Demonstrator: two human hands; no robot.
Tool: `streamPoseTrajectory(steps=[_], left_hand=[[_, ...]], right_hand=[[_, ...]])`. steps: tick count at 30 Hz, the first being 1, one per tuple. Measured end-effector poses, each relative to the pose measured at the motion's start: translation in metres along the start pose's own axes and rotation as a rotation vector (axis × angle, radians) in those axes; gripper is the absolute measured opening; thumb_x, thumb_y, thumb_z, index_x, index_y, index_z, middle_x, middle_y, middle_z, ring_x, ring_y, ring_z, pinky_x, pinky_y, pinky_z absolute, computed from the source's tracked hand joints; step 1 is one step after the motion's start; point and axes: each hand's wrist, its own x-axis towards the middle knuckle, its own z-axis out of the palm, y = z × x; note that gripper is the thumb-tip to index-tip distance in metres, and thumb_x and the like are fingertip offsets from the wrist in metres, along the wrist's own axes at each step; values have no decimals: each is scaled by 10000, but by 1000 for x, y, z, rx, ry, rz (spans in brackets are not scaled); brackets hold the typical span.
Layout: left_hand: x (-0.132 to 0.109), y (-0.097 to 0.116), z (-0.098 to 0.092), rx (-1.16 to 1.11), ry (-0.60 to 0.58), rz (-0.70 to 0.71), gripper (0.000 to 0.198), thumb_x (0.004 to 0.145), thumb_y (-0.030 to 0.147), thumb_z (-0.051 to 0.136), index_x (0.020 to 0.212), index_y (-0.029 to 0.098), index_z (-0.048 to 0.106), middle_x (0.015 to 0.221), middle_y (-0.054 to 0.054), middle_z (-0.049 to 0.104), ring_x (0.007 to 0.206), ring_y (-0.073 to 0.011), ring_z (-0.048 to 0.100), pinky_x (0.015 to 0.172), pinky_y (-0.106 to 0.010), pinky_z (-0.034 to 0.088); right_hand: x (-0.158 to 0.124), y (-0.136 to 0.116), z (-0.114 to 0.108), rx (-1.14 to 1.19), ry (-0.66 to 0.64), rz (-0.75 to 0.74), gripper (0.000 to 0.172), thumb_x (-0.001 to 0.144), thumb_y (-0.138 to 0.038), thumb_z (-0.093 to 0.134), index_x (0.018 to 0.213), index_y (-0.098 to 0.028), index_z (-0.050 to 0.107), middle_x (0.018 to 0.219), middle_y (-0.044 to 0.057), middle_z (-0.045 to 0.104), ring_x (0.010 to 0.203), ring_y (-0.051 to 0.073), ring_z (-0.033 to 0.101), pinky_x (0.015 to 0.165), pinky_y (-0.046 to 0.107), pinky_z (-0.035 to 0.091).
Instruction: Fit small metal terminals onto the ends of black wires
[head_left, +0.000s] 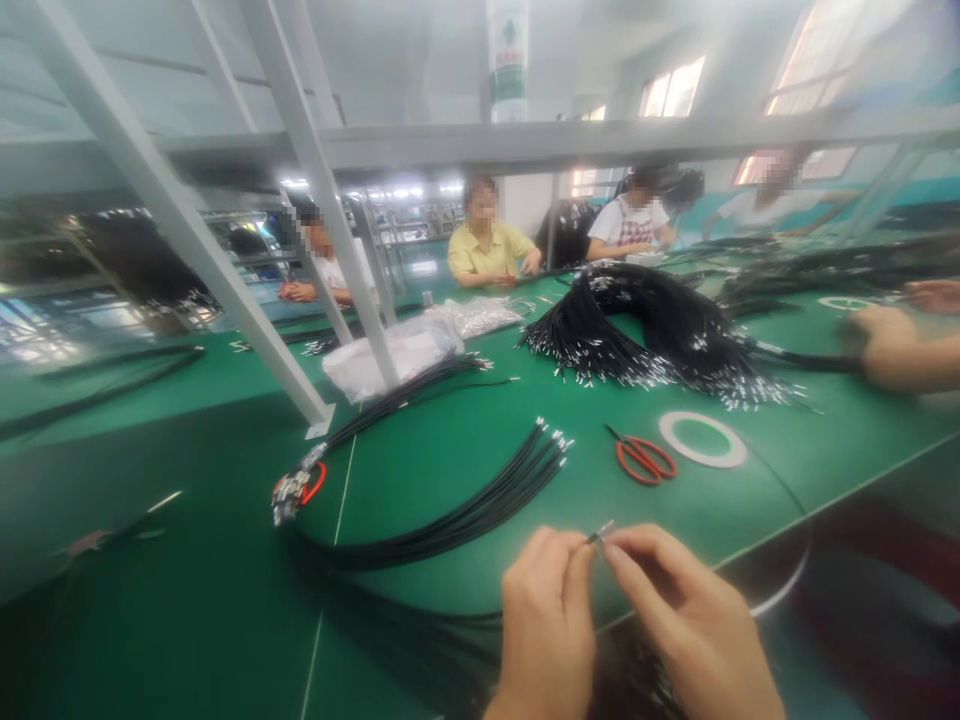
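My left hand (pixel 546 615) and my right hand (pixel 690 610) meet at the front edge of the table. Between their fingertips is a thin black cable end with a silvery tip (pixel 604 529). The left fingers pinch the dark part, and the right thumb and forefinger close at the tip. Just beyond lies a bundle of black cables (pixel 450 525) with pale ends, curving left to a cluster of metallic ends (pixel 291 495). Red-handled scissors (pixel 646 460) and a white tape ring (pixel 703 440) lie past my right hand.
A large heap of black cables (pixel 637 320) lies farther back, beside clear plastic bags (pixel 397 350). Grey metal posts (pixel 300 390) rise at the left. At the right, another person's hand (pixel 900 345) reaches toward cables. Several people sit across the green table (pixel 450 450).
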Motion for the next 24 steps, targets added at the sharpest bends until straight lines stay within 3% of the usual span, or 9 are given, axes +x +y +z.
streamPoseTrajectory(steps=[12, 17, 24], left_hand=[[-9, -14, 13, 25, 114, 126, 247, 968, 154, 479, 822, 206, 671, 786, -37, 657, 740, -182, 609, 696, -285, 436], [-12, -21, 23, 23, 240, 248, 243, 970, 125, 435, 849, 206, 631, 773, -26, 629, 710, -184, 572, 677, -302, 412], [-12, -24, 26, 34, 245, 238, 234, 967, 118, 433, 844, 207, 612, 767, -17, 625, 704, -181, 575, 665, -300, 424]], right_hand=[[0, 0, 0, 23, 25, 56, 155, 846, -340, 637, 779, -230, 723, 754, 11, 751, 630, 179, 680, 560, 201, 552], [0, -2, 1, 51, 41, 92, 152, 816, -345, 660, 751, -225, 726, 742, 8, 761, 637, 175, 699, 581, 185, 567], [-2, -2, 3, 109, 48, 146, 163, 799, -367, 674, 740, -224, 724, 732, 5, 759, 662, 172, 707, 619, 169, 570]])
